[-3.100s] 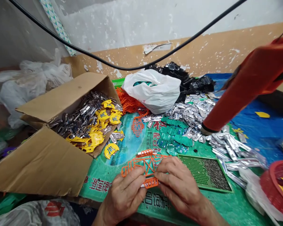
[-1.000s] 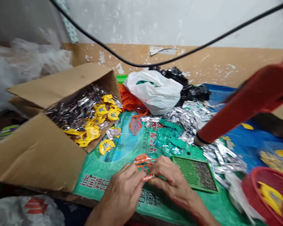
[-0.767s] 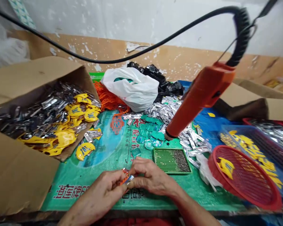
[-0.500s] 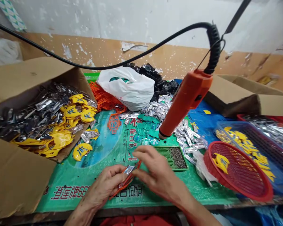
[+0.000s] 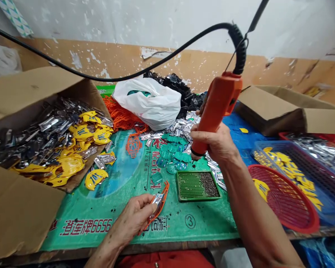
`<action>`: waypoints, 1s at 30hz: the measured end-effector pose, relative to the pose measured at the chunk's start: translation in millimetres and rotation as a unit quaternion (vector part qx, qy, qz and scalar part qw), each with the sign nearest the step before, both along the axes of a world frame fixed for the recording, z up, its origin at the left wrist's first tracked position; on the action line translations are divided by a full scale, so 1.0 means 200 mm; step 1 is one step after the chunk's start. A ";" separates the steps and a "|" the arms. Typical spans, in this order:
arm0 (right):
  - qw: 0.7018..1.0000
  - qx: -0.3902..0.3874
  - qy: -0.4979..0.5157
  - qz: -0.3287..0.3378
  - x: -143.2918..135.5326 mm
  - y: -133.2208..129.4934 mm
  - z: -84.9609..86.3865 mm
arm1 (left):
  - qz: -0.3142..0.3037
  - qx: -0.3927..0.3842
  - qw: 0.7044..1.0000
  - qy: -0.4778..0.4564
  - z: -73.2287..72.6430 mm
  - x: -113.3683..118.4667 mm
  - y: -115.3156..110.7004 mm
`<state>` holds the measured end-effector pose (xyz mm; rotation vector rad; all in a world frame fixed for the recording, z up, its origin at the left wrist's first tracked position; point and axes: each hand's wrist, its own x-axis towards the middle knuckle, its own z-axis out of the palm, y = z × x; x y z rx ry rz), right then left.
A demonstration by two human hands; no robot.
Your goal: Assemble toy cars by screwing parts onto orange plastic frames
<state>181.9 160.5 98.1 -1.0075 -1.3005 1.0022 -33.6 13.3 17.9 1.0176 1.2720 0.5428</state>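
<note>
My left hand point(image 5: 136, 214) is closed on an orange frame point(image 5: 164, 199) with a shiny metal plate point(image 5: 157, 200) against it, low over the front of the green mat. My right hand point(image 5: 216, 139) is wrapped round the lower body of a hanging orange electric screwdriver point(image 5: 219, 100), whose tip points down above the green pieces point(image 5: 173, 158). Between and below the hands lies a green tray point(image 5: 191, 187) of small screws point(image 5: 210, 184).
An open carton point(image 5: 25, 208) of metal and yellow parts stands left. Behind are a white bag point(image 5: 149, 106), orange frames point(image 5: 124, 115) and black parts point(image 5: 178, 87). On the right are a red basket point(image 5: 290, 204), a blue crate point(image 5: 321, 193) and another carton point(image 5: 270, 108). A black cable point(image 5: 114, 79) hangs across.
My right hand has left the orange frame, moved up and right, and closed round the screwdriver. The screwdriver has shifted slightly left. My left hand still holds the frame and plate.
</note>
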 end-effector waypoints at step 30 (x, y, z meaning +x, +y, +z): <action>0.994 -0.038 0.012 -0.101 -0.07 -0.24 -0.30 | 0.065 -0.008 0.998 -0.022 0.04 0.05 0.03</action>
